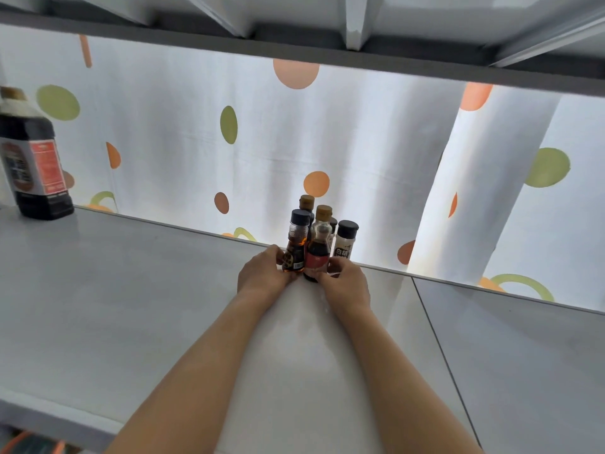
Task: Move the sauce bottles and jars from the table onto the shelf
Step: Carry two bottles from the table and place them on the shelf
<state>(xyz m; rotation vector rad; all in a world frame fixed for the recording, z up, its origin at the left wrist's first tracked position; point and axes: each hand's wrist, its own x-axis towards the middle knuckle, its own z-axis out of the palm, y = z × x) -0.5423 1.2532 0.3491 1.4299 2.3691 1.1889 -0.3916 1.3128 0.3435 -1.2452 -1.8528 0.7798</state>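
Standing on a grey shelf [131,306], bottles [316,244] before a dotted curtain [196,142].

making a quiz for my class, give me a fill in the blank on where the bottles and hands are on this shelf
1. The small bottles stand in a cluster near the shelf's ____ edge.
2. The big dark bottle stands alone at the far ____ of the shelf.
3. The left hand and right hand hold the cluster from ____ sides.
4. Behind the shelf hangs a white curtain with coloured ____.

Missing words: back; left; opposite; dots
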